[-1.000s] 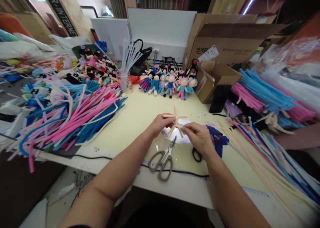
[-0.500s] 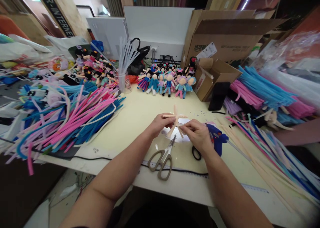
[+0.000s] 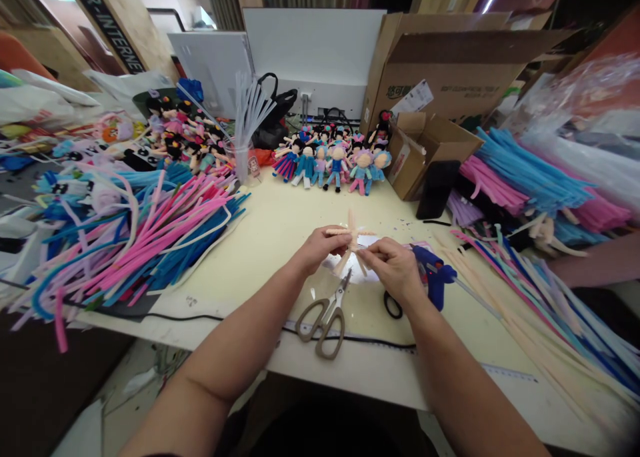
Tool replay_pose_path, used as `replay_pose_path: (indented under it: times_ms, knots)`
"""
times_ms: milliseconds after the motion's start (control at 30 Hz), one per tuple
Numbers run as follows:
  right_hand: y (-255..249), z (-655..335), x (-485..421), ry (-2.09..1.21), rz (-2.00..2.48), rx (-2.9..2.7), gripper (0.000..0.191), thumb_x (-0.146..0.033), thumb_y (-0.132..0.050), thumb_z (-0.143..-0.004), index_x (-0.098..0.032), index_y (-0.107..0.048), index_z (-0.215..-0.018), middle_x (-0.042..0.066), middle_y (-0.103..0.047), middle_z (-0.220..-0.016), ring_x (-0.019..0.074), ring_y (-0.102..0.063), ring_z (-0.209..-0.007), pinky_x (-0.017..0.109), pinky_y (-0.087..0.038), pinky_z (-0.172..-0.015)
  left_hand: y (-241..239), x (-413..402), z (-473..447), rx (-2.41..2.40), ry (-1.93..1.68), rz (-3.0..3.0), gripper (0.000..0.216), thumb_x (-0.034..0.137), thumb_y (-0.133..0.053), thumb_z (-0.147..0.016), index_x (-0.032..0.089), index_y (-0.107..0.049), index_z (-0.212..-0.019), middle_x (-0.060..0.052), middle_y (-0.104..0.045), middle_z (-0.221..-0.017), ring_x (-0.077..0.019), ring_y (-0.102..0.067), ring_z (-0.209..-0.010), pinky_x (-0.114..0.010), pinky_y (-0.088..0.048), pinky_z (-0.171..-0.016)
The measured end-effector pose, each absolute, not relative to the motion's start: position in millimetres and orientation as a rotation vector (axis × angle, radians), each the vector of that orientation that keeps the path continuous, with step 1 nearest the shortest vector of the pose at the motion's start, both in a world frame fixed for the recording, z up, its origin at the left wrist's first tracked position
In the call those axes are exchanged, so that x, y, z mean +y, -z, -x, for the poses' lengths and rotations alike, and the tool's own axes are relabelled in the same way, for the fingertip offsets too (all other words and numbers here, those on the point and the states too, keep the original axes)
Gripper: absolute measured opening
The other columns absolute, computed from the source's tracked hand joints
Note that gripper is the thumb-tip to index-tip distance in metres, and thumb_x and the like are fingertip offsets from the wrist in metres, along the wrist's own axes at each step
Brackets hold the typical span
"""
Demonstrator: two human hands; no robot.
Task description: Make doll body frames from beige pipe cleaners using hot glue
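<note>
A peach figure of pipe cleaners (image 3: 352, 225), with arms and legs sticking out like a star, is held up between my two hands. My left hand (image 3: 325, 247) pinches its middle from the left, thumb against fingers. On the other side my right hand (image 3: 393, 263) pinches its lower right part. Just beneath lie grey-handled scissors (image 3: 327, 317), blades nearly closed and pointing at the figure. A blue glue gun (image 3: 436, 277) rests to the right, partly hidden by my right hand. A black ring handle (image 3: 393, 305) shows beside that wrist.
Loose pipe cleaners (image 3: 165, 237) heap at the left, with more strands (image 3: 555, 297) at the right. Finished dolls (image 3: 333, 160) stand at the back, beside a cup of clear sticks (image 3: 243, 157) and cardboard boxes (image 3: 450, 77). A black cable (image 3: 210, 317) runs along the front edge.
The camera view has shifted very slightly. Both hands keep their pinch on the figure in almost the same place.
</note>
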State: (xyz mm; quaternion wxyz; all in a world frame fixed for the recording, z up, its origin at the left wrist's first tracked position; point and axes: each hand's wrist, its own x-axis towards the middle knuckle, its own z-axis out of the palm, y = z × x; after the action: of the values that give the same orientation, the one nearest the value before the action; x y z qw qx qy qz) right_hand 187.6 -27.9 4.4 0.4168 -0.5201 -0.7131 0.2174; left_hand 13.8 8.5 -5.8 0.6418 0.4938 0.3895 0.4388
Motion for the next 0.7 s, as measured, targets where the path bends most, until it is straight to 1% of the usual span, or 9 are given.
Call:
replay_pose_path:
  times_ms: [133, 433, 567, 700]
  knots:
    - [-5.1, -186.8, -27.8, -0.540, 1.341, -1.783, 0.023, -0.035, -0.063, -0.077, -0.019, -0.060, -0.061, -0.001, -0.054, -0.062, 0.0113, -0.049, -0.057, 0.025, -0.035, -0.056, 4.5, 7.9, -13.8, 0.881, -0.991, -1.133, 0.026, 0.034, -0.067, -0.067, 0.011, -0.064, -0.077, 0.000, -0.054, -0.064, -0.0085, -0.047, -0.057, -0.024, -0.034, -0.055]
    - [-5.5, -186.0, -27.3, -0.499, 1.380, -1.792, 0.025, -0.036, -0.061, -0.076, -0.020, -0.057, -0.058, -0.002, -0.054, -0.061, 0.0115, -0.048, -0.057, 0.025, -0.034, -0.055, 3.7, 8.1, -11.7, 0.842, -0.935, -1.153, 0.030, 0.040, -0.069, -0.066, 0.012, -0.063, -0.075, -0.001, -0.056, -0.065, -0.0088, -0.049, -0.057, -0.023, -0.035, -0.056]
    - [-6.7, -186.0, -27.4, -0.467, 1.394, -1.815, 0.024, -0.033, -0.061, -0.076, -0.020, -0.056, -0.057, -0.002, -0.054, -0.060, 0.0116, -0.048, -0.057, 0.025, -0.033, -0.056, 3.1, 9.1, -10.2, 0.842, -0.900, -1.168, 0.033, 0.039, -0.071, -0.065, 0.011, -0.064, -0.082, -0.002, -0.057, -0.068, -0.0095, -0.049, -0.060, -0.024, -0.037, -0.058]
    - [-8.9, -185.6, -27.9, -0.454, 1.381, -1.833, 0.024, -0.032, -0.060, -0.077, -0.020, -0.055, -0.056, -0.001, -0.055, -0.061, 0.0124, -0.049, -0.058, 0.025, -0.034, -0.056, 5.4, 10.3, -8.9, 0.796, -0.869, -1.209, 0.038, 0.030, -0.075, -0.061, 0.010, -0.065, -0.091, -0.004, -0.060, -0.076, -0.0122, -0.053, -0.068, -0.026, -0.040, -0.065]
